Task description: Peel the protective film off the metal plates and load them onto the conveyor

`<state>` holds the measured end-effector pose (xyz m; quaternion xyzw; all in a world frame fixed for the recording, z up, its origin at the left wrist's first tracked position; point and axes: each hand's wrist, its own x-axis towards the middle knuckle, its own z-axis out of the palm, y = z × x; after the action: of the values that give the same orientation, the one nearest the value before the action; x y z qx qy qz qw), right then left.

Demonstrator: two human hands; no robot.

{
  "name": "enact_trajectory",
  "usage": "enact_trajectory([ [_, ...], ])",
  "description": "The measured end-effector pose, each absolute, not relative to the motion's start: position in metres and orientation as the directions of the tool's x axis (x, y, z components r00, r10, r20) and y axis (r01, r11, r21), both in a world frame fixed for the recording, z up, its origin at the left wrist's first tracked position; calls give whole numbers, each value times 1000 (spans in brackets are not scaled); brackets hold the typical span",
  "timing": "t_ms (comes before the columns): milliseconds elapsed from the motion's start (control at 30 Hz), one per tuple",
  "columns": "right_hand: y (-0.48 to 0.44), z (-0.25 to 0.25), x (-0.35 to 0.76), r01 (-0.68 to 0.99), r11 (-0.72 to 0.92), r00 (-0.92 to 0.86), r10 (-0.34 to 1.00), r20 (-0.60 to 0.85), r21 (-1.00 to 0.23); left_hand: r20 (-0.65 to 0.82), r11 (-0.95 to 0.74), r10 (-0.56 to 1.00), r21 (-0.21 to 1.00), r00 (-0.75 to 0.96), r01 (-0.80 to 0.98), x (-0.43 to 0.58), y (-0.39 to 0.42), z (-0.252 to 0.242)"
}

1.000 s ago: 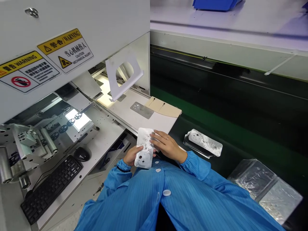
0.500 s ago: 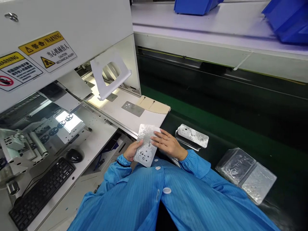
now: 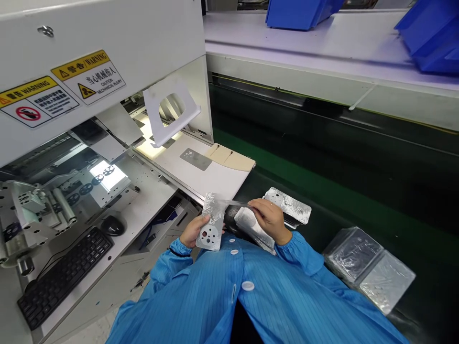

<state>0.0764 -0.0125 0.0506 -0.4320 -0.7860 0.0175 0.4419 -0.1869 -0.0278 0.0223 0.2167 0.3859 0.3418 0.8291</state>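
Note:
My left hand grips a thin silvery plate by its left edge; round holes show at the plate's lower end. Closed at the fingertips, my right hand pulls a clear film that stretches from the plate's upper right. Below my right hand lies a crumpled pile of clear film near my waist. A stack of similar plates sits just right of that hand. Another plate lies flat on the white machine table.
Wrapped bundles lie on the dark belt at the right. A keyboard and mouse are at the left, under the machine housing. Blue bins stand on the shelf above.
My right hand has moved off the plate to the right, drawing film away from it. The film pile below is now uncovered. The view has shifted slightly.

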Motion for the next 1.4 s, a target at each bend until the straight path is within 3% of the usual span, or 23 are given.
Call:
enact_trajectory([
  [333,-12,40,110,807,452,-83,723,685,-380,-530,622,782,697,328,-357,-185,-28,18],
  [567,-5,29,86,807,485,-153,724,673,-338,-510,612,788,708,344,-353,-183,-28,17],
  [1033,9,25,67,793,485,-150,742,653,-369,-524,554,828,701,203,-449,-201,-34,18],
  [1400,18,27,58,769,508,-151,734,662,-388,-513,553,831,721,215,-418,-208,-25,19],
])
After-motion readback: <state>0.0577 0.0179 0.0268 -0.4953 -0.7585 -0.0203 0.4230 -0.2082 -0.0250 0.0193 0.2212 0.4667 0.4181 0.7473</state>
